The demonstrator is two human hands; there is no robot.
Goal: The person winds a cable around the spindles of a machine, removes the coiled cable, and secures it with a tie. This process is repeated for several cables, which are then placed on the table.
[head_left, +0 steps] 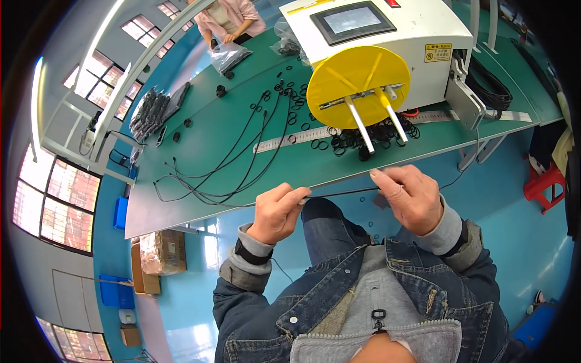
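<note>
A thin black cable stretches between my two hands, in front of the green table's near edge. My left hand is closed and pinches the cable between thumb and fingers. Raised on the other side, my right hand has its fingers curled on the cable's right part; the exact grip is partly hidden by the fingers. Beyond them stands a white machine with a screen and a yellow disc bearing two pale rods. Several black cables lie loose on the table to the left.
Small black rings are scattered on the green table, heaped below the disc. A steel ruler lies there. Another person handles a plastic bag at the far side. Cardboard boxes and a red stool stand on the floor.
</note>
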